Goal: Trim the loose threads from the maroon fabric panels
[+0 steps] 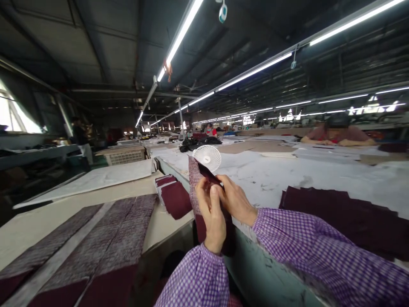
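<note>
Both hands hold up a maroon fabric piece (194, 174) whose upper part has a heathered pattern and whose lower part hangs plain and dark. My left hand (212, 213) is closed on its near side, with thumb raised and fingers bent round the cloth. From the right, my right hand (235, 198) grips the dark upper edge, fingertips close to the left ones. A stack of small maroon fabric pieces (175, 198) lies just left of the hands. Larger heathered maroon panels (118, 230) lie flat on the left table.
A white fan (207, 157) stands right behind the held cloth. Dark maroon fabric (345, 217) is spread on the white-covered table (265, 179) at right. A person (338, 132) leans over its far side. A crate (126, 157) stands beyond the left table (159, 228).
</note>
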Available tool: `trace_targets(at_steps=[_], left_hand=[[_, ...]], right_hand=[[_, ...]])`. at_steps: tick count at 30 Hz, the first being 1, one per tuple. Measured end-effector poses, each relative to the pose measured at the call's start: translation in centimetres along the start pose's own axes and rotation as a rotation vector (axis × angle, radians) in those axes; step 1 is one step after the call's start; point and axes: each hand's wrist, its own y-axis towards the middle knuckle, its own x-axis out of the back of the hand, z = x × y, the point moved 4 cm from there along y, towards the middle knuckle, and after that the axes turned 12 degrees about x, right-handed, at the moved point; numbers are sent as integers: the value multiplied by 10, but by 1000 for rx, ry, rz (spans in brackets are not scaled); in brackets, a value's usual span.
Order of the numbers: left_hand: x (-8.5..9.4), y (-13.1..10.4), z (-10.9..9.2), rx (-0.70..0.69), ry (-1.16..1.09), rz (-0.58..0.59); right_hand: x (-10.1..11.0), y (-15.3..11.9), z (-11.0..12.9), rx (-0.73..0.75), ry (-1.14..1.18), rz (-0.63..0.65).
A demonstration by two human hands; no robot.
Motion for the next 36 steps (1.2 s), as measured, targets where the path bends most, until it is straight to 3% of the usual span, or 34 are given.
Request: trace_targets(at_steps=[4,7,14,18,22,24,26,28,30,32,36], left_hand=[[-11,-2,-9,-29,5,40],[-18,0,-11,24,-56,104],[-23,14,-9,463,-307,219],[-17,17,-20,563,-312,251],[-8,17,-41,661,-337,452],[4,19,-52,647,-295,497],[23,25,-60,507,-169,400],[40,29,-63,351,-11,274],[50,28,-57,300,99,227],[52,25,-40,340,139,261],[44,28,6,385,184,318]], right_hand=[[4,6,-4,-45,-31,16],[5,9,-13,-24,-38,32],[4,5,-35,71,40,36],[1,5,-36,63,63,45],[4,8,-45,20,84,23],[12,10,-57,-54,77,-10],[26,15,-72,-158,124,-39],[41,20,-86,-284,326,-29],[56,23,-96,-410,592,9],[67,23,-105,-491,751,38],[60,1,-134,-570,704,145]])
